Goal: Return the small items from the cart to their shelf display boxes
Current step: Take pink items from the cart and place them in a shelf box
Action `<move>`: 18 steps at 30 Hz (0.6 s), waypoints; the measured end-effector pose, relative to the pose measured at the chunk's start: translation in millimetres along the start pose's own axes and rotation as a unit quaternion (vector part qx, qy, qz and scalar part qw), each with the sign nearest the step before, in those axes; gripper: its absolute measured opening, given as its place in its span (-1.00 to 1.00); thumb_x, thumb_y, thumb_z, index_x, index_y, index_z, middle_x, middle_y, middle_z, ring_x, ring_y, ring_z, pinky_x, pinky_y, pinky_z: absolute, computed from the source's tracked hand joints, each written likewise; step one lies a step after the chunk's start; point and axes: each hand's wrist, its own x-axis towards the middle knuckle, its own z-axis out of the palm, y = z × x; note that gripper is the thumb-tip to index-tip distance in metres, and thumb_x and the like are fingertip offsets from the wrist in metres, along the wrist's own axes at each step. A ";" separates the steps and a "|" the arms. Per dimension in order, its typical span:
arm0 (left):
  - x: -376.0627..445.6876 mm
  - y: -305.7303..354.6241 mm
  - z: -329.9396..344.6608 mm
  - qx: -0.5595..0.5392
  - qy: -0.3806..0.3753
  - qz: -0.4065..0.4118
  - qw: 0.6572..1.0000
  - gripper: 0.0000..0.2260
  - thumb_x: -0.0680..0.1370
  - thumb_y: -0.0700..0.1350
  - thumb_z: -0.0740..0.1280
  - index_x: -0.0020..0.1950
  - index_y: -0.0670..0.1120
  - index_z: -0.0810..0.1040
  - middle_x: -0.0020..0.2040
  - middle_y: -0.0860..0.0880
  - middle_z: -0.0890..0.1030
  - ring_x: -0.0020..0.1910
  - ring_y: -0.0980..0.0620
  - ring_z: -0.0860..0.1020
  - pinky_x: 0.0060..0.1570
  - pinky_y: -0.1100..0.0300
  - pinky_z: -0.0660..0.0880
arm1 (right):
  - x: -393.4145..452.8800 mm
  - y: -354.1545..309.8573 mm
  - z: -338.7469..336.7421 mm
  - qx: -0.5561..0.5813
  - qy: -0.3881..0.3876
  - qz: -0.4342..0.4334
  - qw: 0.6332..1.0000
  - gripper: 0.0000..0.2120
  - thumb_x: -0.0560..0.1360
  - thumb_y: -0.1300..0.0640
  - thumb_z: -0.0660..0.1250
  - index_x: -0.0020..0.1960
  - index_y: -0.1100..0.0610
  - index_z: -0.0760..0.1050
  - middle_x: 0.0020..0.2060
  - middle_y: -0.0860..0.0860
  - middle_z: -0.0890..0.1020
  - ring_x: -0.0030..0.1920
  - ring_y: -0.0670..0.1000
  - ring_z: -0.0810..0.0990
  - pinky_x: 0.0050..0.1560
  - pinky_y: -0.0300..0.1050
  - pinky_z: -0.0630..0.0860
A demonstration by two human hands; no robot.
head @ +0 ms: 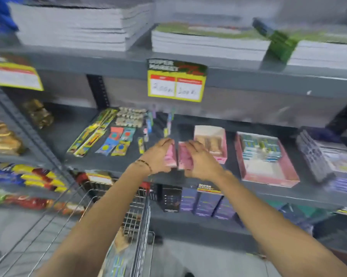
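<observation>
Pink packs point(177, 154) blurred, gripped between left hand point(157, 155) and right hand point(198, 158).

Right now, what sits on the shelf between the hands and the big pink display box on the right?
In the head view, a smaller pink open display box stands between the right hand and the big pink display box.

This is a shop aisle, a supermarket by the yellow price tag point(176, 80) printed "SUPER MARKET" on the edge of a grey metal shelf point(248, 76). Above that tag lie stacked notebooks point(208, 42); below it sit open display boxes point(266, 158) and packeted goods, and lower left stands a wire shopping cart point(136, 226).
</observation>
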 end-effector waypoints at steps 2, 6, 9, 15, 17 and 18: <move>35.7 21.7 2.6 -0.002 -0.031 -0.004 1.000 -0.12 0.32 -0.18 0.54 0.49 -0.20 0.08 0.51 -0.15 0.13 0.47 -0.10 0.20 0.47 0.19 0.12 | -2.2 33.8 -9.8 -0.010 -0.013 0.040 0.999 -0.05 0.26 0.02 0.53 0.48 0.22 0.08 0.44 0.20 0.23 0.46 0.18 0.18 0.49 -0.04 0.12; 97.5 54.6 14.2 -0.001 -0.069 0.021 0.997 -0.13 0.29 -0.17 0.56 0.47 -0.17 0.14 0.48 -0.12 0.19 0.42 -0.08 0.28 0.44 0.20 0.20 | 0.0 81.8 -30.4 -0.024 -0.010 0.080 0.996 -0.13 0.31 0.00 0.49 0.45 0.24 0.13 0.41 0.20 0.30 0.41 0.18 0.25 0.45 -0.07 0.17; 129.3 68.2 22.7 0.013 -0.086 0.023 0.996 -0.16 0.31 -0.20 0.52 0.48 -0.15 0.13 0.49 -0.10 0.20 0.44 -0.08 0.27 0.43 0.20 0.21 | 9.2 101.9 -38.6 -0.037 -0.003 0.065 0.997 -0.21 0.37 -0.03 0.45 0.44 0.25 0.17 0.39 0.21 0.35 0.38 0.19 0.29 0.45 0.01 0.16; 150.2 64.4 33.9 0.065 -0.106 0.012 0.992 -0.23 0.34 -0.20 0.49 0.47 -0.07 0.20 0.44 -0.09 0.34 0.38 -0.11 0.37 0.35 0.12 0.36 | 42.6 127.3 -27.3 -0.053 -0.022 0.052 0.997 -0.02 0.19 -0.41 0.28 0.41 0.17 0.25 0.38 0.18 0.38 0.41 0.17 0.28 0.50 0.06 0.12; 149.4 59.5 39.1 0.081 -0.092 0.018 0.992 -0.37 0.40 -0.26 0.40 0.43 -0.04 0.28 0.41 -0.08 0.40 0.36 -0.13 0.38 0.36 0.10 0.36 | 51.3 133.9 -22.4 -0.058 -0.072 0.071 0.993 -0.05 0.26 -0.37 0.30 0.47 0.12 0.14 0.47 0.14 0.22 0.51 0.15 0.07 0.54 0.10 0.00; 148.4 56.7 42.8 0.086 -0.085 0.017 0.993 -0.41 0.42 -0.29 0.36 0.42 -0.04 0.30 0.41 -0.07 0.41 0.37 -0.14 0.37 0.37 0.09 0.35 | 54.5 137.0 -19.4 -0.062 -0.094 0.076 0.991 -0.10 0.32 -0.30 0.35 0.48 0.10 0.09 0.50 0.11 0.15 0.53 0.14 -0.03 0.55 0.10 -0.07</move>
